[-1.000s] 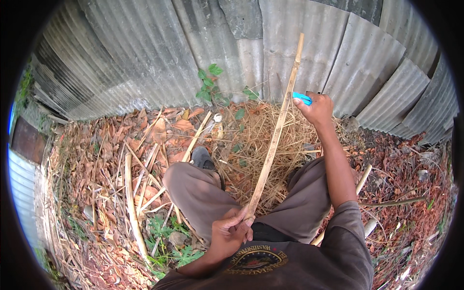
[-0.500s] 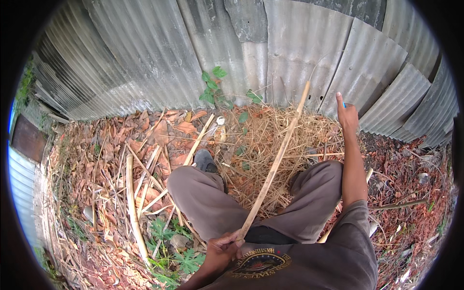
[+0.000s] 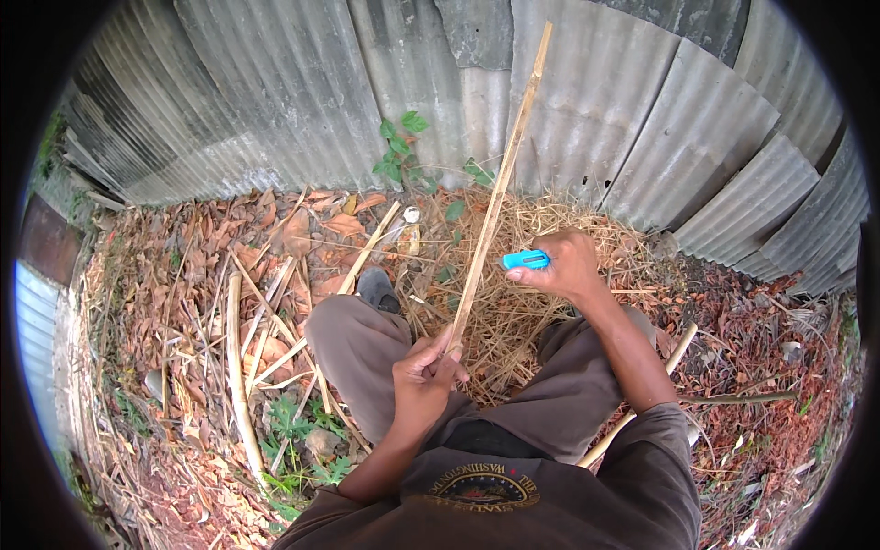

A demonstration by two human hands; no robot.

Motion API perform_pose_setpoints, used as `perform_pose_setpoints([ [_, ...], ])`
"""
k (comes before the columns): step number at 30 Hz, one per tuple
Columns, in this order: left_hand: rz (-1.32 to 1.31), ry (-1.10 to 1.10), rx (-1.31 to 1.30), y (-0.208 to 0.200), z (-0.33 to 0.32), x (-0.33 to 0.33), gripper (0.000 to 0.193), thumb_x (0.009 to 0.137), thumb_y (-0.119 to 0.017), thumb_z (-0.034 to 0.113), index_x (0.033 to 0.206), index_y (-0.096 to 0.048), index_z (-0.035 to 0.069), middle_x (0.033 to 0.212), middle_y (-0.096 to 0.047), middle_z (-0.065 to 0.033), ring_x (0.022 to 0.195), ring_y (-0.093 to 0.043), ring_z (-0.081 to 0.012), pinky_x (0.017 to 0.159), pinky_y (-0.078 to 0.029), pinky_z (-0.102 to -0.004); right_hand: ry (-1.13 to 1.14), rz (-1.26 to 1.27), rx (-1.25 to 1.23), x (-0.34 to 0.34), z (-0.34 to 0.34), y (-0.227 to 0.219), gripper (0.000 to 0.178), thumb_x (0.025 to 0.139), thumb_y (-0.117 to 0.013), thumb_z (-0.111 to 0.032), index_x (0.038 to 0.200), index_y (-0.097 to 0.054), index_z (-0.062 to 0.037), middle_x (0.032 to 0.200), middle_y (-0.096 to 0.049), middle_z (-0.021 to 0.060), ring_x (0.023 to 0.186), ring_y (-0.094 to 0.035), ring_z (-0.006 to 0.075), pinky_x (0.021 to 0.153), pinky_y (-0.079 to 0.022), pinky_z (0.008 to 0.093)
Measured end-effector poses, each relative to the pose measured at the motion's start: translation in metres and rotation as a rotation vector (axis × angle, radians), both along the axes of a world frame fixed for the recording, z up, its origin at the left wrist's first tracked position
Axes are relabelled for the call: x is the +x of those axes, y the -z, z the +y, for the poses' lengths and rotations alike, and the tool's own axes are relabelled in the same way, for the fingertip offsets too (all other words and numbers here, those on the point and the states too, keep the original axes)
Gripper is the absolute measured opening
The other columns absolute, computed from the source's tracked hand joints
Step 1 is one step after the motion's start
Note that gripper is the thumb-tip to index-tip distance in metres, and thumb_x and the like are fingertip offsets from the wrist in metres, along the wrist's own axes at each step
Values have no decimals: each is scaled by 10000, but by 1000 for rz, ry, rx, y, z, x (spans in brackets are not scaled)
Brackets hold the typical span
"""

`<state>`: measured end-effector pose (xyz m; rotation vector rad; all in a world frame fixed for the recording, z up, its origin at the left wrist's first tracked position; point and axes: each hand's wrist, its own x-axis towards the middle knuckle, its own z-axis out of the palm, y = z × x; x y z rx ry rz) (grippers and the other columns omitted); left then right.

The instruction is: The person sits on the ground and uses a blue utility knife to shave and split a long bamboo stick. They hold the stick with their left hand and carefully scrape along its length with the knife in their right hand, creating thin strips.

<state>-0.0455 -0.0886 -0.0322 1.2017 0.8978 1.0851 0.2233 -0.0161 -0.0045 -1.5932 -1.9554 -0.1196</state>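
Note:
My left hand (image 3: 423, 376) is closed around the lower end of a long, split bamboo strip (image 3: 496, 197), in front of my lap. From there the strip slants up and away, its far end standing out against the metal fence. To the right of it, my right hand (image 3: 565, 266) is wrapped round a blue box cutter (image 3: 526, 260) with a dark slot along its body. The cutter points left at the strip, a small gap apart from it. No blade can be made out.
A corrugated metal fence (image 3: 275, 101) stands across the far side. Thin shavings (image 3: 550, 215) cover the ground between my knees. Bamboo pieces (image 3: 236, 357) lie on dry leaves at the left, and another pole (image 3: 680, 348) lies right of my leg. Green plants (image 3: 390, 156) grow by the fence.
My right hand has come down and left from near the fence, bringing the blue box cutter toward the strip. My left hand has risen forward, and the strip now reaches higher and stands steeper.

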Motion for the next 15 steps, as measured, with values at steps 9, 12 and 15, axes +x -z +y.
perform_pose_setpoints([
  [9, 52, -41, 94, 2, 3, 13, 355, 909, -595, -35, 1263, -588, -6, 939, -587, -50, 665, -620, -98, 488, -422, -185, -187, -88, 128, -34, -5, 12, 633, 544, -738, -704, 482, -539, -107, 447, -481, 36, 434, -540, 227, 476, -418, 355],
  [12, 103, -29, 126, 0, 4, 13, 360, 912, -588, -37, 1270, -585, 1, 919, -575, -42, 649, -604, -90, 490, -418, -184, -159, -167, 218, -29, -1, 10, 723, 594, -645, -805, 478, -573, -95, 432, -498, 31, 398, -532, 203, 494, -444, 334],
  [15, 151, -17, 176, -4, 5, 14, 364, 914, -579, -44, 1275, -584, 7, 889, -550, -32, 632, -582, -80, 494, -420, -188, -88, -150, 233, -26, 3, 5, 693, 609, -666, -776, 486, -565, -102, 426, -481, 29, 406, -532, 214, 478, -426, 348],
])
